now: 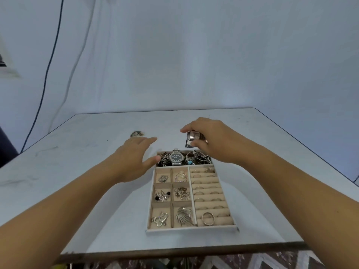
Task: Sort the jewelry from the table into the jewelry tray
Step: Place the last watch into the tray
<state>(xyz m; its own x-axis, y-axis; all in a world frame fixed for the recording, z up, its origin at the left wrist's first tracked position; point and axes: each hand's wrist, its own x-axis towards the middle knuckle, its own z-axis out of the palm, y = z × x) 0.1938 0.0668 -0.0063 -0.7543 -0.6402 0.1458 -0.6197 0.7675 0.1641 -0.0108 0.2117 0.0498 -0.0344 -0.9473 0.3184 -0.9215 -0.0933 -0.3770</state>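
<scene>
A beige jewelry tray [150, 210] lies on the table in front of me, with small square compartments on the left, ring rolls on the right and one long compartment at the far end. My right hand [215, 140] hovers above that far compartment and pinches a square-faced watch [193, 137] by its band. A round silver watch [176, 157] lies in the compartment among tangled chains and bracelets. My left hand [134, 158] hovers by the tray's far left corner, fingers straight, thumb at the rim. A small jewelry piece [137, 133] lies on the table beyond it.
The white table [77, 171] ends at a dark front edge near me and at a far edge against a pale wall. A blue cable [47, 70] hangs down the wall on the left. Patterned floor shows below the table.
</scene>
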